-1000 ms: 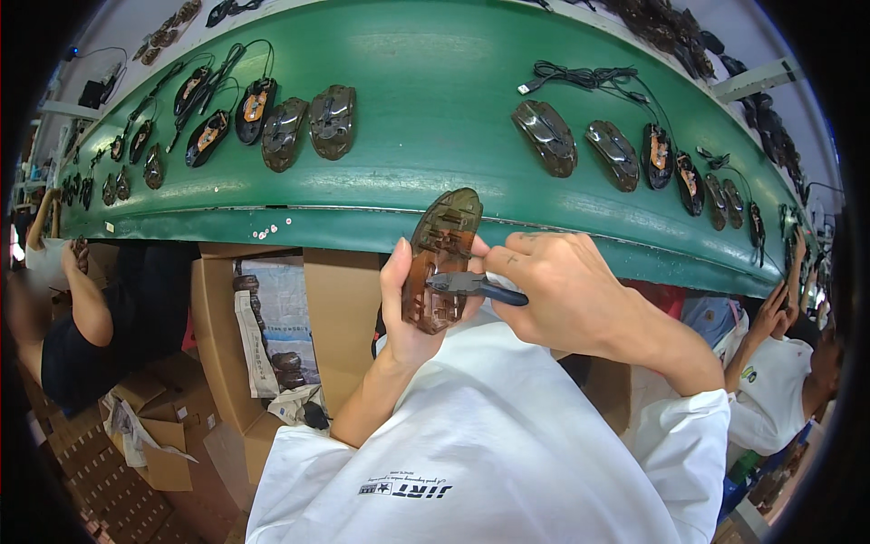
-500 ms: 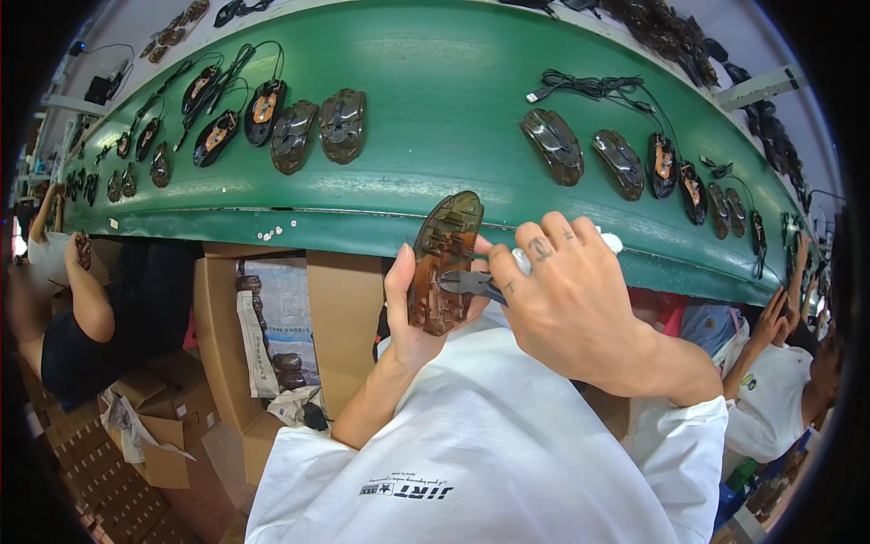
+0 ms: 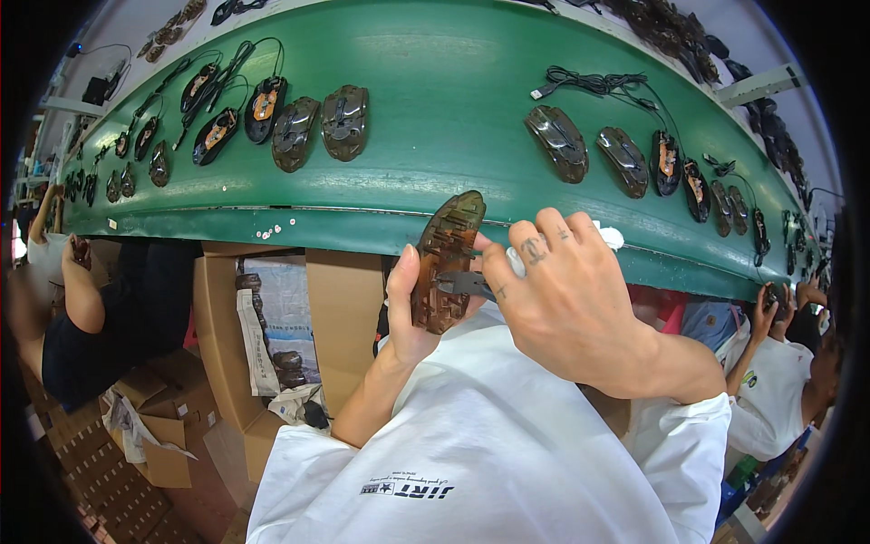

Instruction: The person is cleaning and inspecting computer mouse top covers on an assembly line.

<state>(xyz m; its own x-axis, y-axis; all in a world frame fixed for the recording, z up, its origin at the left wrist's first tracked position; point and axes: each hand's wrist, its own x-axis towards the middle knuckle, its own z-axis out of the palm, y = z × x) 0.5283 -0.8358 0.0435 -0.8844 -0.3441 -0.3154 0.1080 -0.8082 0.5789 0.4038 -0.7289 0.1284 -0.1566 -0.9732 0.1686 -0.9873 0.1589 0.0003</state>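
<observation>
My left hand (image 3: 412,313) is closed around a smoky translucent mouse shell (image 3: 450,238), held upright with its ribbed inner side toward me. In my right hand (image 3: 566,304) is a pair of nippers (image 3: 465,283), its dark jaws against the lower part of the shell's inside. My fingers hide most of the nippers' handles. A bit of white material (image 3: 609,238) shows behind my right knuckles; I cannot tell what it is. Both hands are just in front of the green belt's near edge.
On the green belt (image 3: 426,100) lie mouse shells (image 3: 344,122) and opened mice with cables (image 3: 267,109), in groups at left and right. Small white bits (image 3: 272,231) lie on the near edge. An open carton (image 3: 349,317) stands at my left. Co-workers (image 3: 82,308) sit on both sides.
My hands, the shell and the nippers hold almost the same place; the jaws have shifted very slightly. At the right, a co-worker's hands have moved and now hold a dark object.
</observation>
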